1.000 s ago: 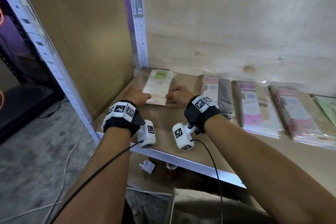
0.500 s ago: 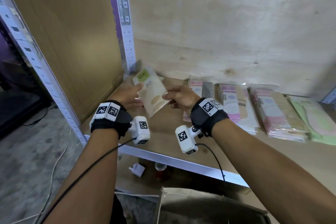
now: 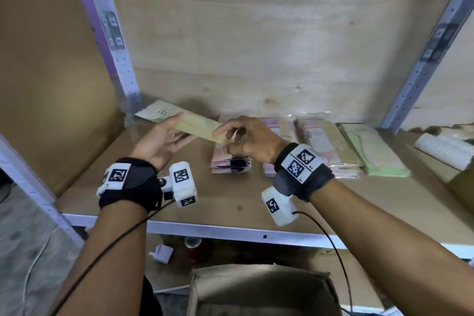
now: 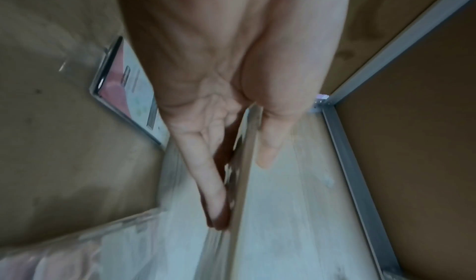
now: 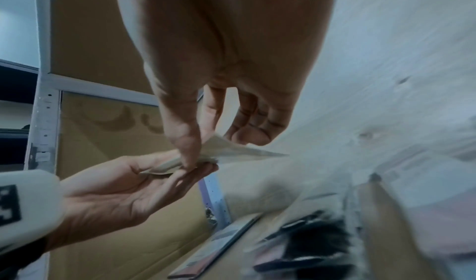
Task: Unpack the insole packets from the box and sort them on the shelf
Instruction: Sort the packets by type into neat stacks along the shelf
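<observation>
You hold 1 beige insole packet (image 3: 188,123) in the air above the left end of the shelf board (image 3: 230,197), tilted, with its far end towards the left upright (image 3: 112,41). It touches neither the board nor any stack.

Your left hand (image 3: 159,141) supports the packet from below: the left wrist view shows the thumb on one face and straight fingers (image 4: 211,182) along the other, so the packet sits clamped between them. Your right hand (image 3: 250,140) pinches the near corner between thumb and forefinger; the other fingers are curled clear of it.

Step in hand: inspecting or re-orienting a packet during sorting. This is a judgement from the grip and the tilt.

Right of the packet, 4 stacks lie on the board: a pink-and-black stack (image 3: 230,159) just beside it, then 2 pink ones (image 3: 313,136), then a green stack (image 3: 372,151) farthest from it. The box (image 3: 261,290) stands open below the board's front edge.

Next move, as judged: match the packet's colour to a stack, or lay it flat left of the pink-and-black stack. Release the right pinch only once the packet lies flat.

Change from 1 s ago: the packet then lay flat on the board near the left upright under both hands. 0.5 s ago it was lifted and turned steeply. Now it is held higher and more level.
</observation>
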A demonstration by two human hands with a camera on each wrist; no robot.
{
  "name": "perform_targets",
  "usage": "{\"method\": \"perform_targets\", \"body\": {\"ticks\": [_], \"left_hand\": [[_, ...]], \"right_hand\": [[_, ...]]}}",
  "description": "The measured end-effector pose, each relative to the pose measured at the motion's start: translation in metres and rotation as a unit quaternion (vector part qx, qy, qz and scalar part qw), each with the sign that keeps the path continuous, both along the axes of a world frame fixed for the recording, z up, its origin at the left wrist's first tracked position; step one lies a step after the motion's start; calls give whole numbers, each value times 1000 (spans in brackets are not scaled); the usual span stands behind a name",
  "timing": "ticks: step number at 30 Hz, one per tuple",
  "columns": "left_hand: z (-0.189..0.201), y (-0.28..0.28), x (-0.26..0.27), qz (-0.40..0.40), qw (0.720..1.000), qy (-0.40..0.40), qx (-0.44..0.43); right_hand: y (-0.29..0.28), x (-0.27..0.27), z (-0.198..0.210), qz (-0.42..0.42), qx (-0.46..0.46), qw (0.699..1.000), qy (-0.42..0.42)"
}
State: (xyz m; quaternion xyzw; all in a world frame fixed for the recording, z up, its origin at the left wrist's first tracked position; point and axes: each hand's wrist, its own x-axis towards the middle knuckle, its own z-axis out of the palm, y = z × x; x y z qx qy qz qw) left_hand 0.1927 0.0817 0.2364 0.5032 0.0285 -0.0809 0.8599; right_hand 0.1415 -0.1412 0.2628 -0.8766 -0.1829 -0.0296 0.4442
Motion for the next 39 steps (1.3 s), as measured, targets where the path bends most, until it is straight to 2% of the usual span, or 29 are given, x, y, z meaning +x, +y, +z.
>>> {"method": "perform_targets", "body": {"ticks": [2, 4, 7, 9, 11, 16, 21, 25, 27, 30, 34, 36, 39], "left_hand": [[-4, -11, 1, 13, 1000, 4, 22], [-8, -22, 1, -8, 999, -3, 45], [-15, -40, -1, -61, 995, -16, 73], [-19, -53, -4, -101, 990, -27, 92], [-22, -68, -7, -125, 986, -28, 103], [-29, -107, -11, -158, 984, -13, 85], [-39, -138, -8, -128, 988, -20, 88], [-38, -148, -4, -23, 997, -26, 76], [-37, -154, -1, 23, 993, -27, 115], [-30, -164, 1, 67, 971, -54, 223], [-12, -182, 4, 88, 969, -79, 216], [-8, -194, 0, 60, 979, -73, 180], [-8, -221, -10, -86, 975, -91, 184]], "right_hand": [[-18, -5, -6, -1, -15, 1000, 7], [-37, -9, -14, -28, 25, 999, 14], [-66, -12, -25, -142, 99, 985, -1], [-85, -13, -32, -195, 117, 974, 0], [-99, -16, -39, -194, 145, 969, 38], [-118, -17, -47, -110, 184, 965, 152], [-145, -13, -50, -102, 175, 963, 176], [-165, -13, -54, -98, 136, 966, 197], [-176, -18, -56, -71, 123, 969, 200], [-190, -27, -60, -43, 137, 971, 191], [-209, -38, -59, -53, 200, 963, 171], [-220, -42, -59, -83, 223, 959, 154], [-241, -42, -62, -155, 268, 942, 127]]}}
